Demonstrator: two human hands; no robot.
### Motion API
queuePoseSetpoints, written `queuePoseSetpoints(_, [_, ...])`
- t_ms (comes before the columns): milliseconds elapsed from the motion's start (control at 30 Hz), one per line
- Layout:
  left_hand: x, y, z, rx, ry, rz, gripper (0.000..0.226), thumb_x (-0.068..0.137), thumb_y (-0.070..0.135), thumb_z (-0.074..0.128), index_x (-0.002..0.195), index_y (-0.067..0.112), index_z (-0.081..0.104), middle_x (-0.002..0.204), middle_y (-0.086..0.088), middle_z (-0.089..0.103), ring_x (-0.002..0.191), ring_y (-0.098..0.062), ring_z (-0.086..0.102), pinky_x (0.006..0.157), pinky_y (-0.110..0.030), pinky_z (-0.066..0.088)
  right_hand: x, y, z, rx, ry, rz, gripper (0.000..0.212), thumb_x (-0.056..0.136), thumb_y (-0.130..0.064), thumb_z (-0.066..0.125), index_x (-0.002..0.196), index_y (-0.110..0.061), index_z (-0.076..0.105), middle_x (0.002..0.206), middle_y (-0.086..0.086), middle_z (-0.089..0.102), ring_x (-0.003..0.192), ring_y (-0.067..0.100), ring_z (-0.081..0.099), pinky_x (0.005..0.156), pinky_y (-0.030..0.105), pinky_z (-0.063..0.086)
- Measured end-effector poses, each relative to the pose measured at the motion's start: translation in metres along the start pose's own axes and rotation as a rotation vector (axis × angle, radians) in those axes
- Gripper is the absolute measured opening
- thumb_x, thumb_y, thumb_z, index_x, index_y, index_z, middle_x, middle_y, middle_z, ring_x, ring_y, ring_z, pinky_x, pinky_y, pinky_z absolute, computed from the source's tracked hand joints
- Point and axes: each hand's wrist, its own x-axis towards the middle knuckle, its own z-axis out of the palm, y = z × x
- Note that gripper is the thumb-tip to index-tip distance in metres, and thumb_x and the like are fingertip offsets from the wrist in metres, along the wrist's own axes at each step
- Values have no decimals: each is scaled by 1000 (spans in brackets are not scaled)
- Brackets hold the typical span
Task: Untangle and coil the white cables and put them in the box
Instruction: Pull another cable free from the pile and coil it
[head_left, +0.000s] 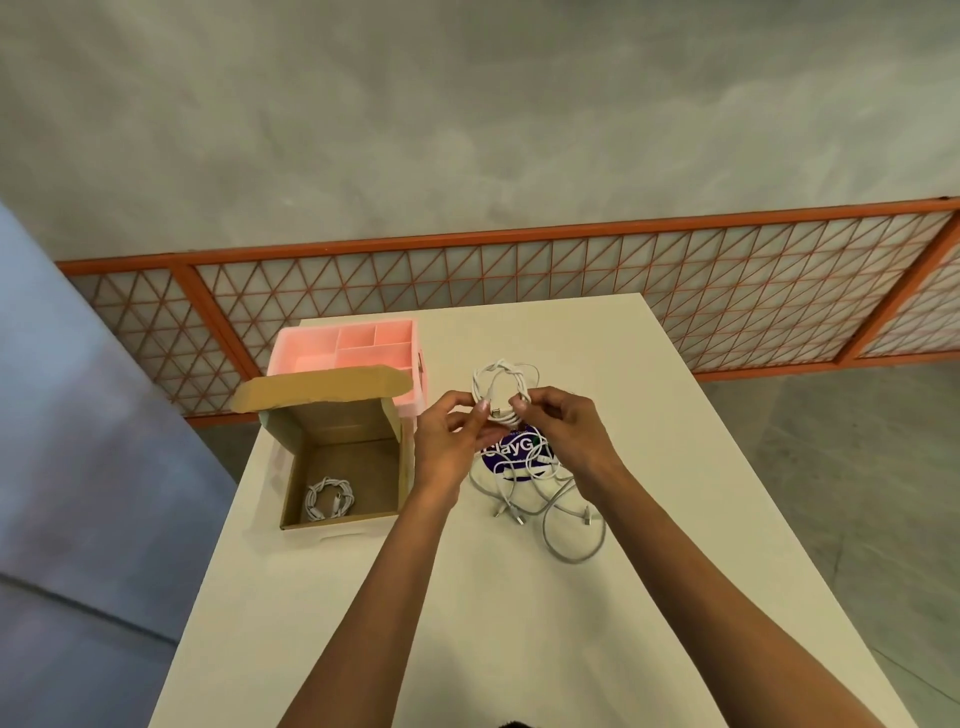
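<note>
white table (519, 623) holds tangled cables (535, 483) (grey concrete floor (857, 493)).

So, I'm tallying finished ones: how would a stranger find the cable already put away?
On the white table, find the open cardboard box at its left edge. A small coiled cable lies on its floor, front left. It alone is boxed: another coil is between the left hand and right hand, the tangle loose on the table.

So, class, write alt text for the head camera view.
A person's left hand and right hand hold a coiled white cable over a white table. Another coil lies in the open cardboard box; tangled cables lie beside it.
</note>
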Motion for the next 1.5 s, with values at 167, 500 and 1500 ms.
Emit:
queuePoseSetpoints(167, [-3,0,10,53,100,94,5,90,15,63,89,12,59,92,-22,68,81,-29,71,77,-36,59,7,1,-4,-43,-15,38,11,91,-21,62,90,-16,71,92,9,73,88,19,66,86,35,51])
queuePoseSetpoints(500, [-11,-1,17,-76,71,52,9,92,14,60,95,5,59,96,-18,69,80,-23,72,82,-34,57,14,-2,-4,143,88,92,14,87,-10,67,94,2,71,94,20,72,89,32,69,90,37,55])
queuePoseSetpoints(1500, [-2,5,18,-187,28,-250,5,93,11,58,89,11,61,91,-8,67,80,-17,64,70,-26,52,15,9,-8,644,-13,267,20,91,5,54,108,-4,49,99,11,65,86,19,64,78,27,52])
